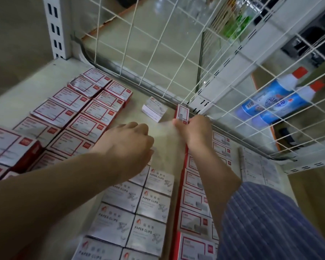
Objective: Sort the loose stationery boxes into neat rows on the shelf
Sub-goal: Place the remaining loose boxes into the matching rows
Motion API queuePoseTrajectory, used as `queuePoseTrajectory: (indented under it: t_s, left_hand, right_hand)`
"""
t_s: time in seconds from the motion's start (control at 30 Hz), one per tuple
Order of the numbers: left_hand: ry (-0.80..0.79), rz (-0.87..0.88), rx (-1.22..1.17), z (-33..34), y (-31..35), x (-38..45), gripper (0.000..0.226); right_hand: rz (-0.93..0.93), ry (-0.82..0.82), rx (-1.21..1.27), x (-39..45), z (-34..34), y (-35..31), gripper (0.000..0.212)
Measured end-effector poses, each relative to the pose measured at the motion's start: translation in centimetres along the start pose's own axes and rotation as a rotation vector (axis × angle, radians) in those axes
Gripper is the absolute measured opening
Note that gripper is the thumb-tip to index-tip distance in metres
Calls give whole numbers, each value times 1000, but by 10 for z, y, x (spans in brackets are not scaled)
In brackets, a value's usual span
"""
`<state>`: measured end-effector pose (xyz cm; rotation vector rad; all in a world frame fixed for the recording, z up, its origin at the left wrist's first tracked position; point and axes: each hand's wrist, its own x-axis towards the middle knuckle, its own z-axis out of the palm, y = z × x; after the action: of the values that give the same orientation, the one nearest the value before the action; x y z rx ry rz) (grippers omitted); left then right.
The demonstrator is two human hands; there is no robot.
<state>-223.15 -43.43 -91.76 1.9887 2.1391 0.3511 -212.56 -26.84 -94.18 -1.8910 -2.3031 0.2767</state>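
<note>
The right hand (193, 130) pinches a small red-and-white cardboard box (182, 113) on its narrow edge, at the far end of the red-edged row (193, 199), apparently to extend it. The left hand (128, 141), at nine o'clock of it, hovers with fingers curled under; whether that grip holds anything I cannot tell. A loose white paper-clip box (155, 109) lies at eleven o'clock on the pale shelf (36, 85). Motion blur smears the labels.

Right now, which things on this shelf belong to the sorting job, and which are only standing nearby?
Belong to the job:
- red-edged box pinched by the right hand
- loose white paper clip box near the back rail
- paper clip rows
- red box rows
- left hand, fingers curled, grip unclear

Only nearby:
- blue bottles behind the wire grid
</note>
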Motion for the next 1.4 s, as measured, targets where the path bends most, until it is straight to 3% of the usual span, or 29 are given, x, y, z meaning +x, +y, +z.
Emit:
queuePoseTrajectory:
  t_s: [0.2,0.37,0.5,0.9,1.03,1.4]
  left_hand:
    - [-4,-24,-44,-6,-3,-1,36]
    - [-22,-49,-89,-12,4,-6,35]
    - [-9,-49,-135,-17,12,-10,35]
    - [-67,-90,-339,-15,41,-32,37]
    - [-77,-153,-454,-12,45,-35,37]
    - [-154,-355,-923,-6,58,-42,30]
  right_hand:
    - [48,-21,80,1,2,2,44]
    - [51,-66,196,-13,-17,5,33]
    - [25,-74,254,-30,-31,8,42]
    - [-137,-27,408,-88,-67,45,11]
    - [-176,-53,439,-112,-77,67,29]
    - [-447,-94,579,-155,-81,95,38]
